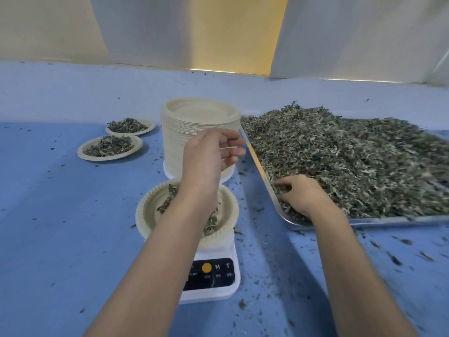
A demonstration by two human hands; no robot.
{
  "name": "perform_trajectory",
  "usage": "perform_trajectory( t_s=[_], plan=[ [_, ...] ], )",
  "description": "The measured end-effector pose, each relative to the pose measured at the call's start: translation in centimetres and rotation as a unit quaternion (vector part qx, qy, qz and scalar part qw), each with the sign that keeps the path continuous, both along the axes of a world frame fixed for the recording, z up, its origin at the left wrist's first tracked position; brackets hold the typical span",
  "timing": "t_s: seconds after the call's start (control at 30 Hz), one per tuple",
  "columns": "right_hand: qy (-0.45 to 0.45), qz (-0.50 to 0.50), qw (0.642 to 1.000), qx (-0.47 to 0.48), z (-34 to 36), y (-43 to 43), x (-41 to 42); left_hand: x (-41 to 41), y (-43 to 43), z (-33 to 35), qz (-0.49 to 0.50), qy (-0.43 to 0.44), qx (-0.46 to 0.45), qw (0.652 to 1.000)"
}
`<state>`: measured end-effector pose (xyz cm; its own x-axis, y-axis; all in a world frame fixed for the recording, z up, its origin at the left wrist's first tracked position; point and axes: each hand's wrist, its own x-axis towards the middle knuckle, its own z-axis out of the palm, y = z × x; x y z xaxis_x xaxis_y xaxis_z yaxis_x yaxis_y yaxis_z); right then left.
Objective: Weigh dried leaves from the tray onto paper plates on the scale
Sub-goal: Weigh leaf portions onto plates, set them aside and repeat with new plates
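Observation:
A white scale [213, 283] stands at the centre front with a beige paper plate [148, 215] on it; a few dried leaves [167, 203] lie in the plate. My left hand [209, 156] hangs above the plate with loosely curled fingers, holding nothing I can see. My right hand [301, 193] is dug into the near left corner of the metal tray [388, 221], its fingers curled round a clump of the dried leaves [352, 161] heaped there.
A tall stack of empty paper plates [192, 117] stands behind the scale. Two filled plates, one nearer [109, 148] and one farther [130, 126], sit at the back left. Leaf crumbs litter the blue table [60, 227]. A wall rises behind.

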<state>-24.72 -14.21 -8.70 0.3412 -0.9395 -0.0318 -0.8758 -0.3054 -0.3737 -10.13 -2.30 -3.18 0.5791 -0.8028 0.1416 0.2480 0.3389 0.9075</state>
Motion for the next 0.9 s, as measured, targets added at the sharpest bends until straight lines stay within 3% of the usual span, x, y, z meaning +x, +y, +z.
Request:
perform_trajectory(
  t_s=[0.13, 0.33, 0.57, 0.9],
  plan=[
    [0.024, 0.03, 0.999, -0.006, -0.3, 0.0, -0.2, -0.5, -0.5, 0.1, -0.005, 0.004, -0.003, 1.0],
    [-0.015, 0.004, 0.999, -0.032, 0.9, -0.1, -0.8, -0.4, -0.7, -0.2, -0.005, 0.003, -0.002, 1.0],
    [0.11, 0.022, 0.991, 0.066, 1.4, 1.0, -0.5, 0.2, -0.3, -0.6, 0.003, 0.001, 0.007, 1.0],
    [0.006, -0.033, 0.999, -0.028, 0.1, 0.4, 0.0, 1.1, 0.0, -0.6, 0.005, 0.04, 0.007, 0.999]
  ],
)
